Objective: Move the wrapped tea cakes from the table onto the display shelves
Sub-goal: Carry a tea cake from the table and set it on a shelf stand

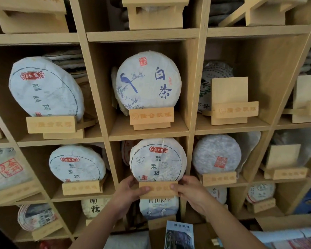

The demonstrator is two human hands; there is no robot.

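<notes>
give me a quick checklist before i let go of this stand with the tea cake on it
1. Left hand holds the wooden stand: ok.
2. Right hand holds the stand's other end: ok.
3. Tea cake sits upright in the stand: ok.
4. Stand base fully on the shelf board: cannot tell, hands hide it.
5. Cake apart from the right divider: cannot tell, its edge looks very close.
6. Label faces outward: ok.

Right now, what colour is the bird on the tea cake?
Blue, on the white-wrapped tea cake, seen from the head view.
</notes>
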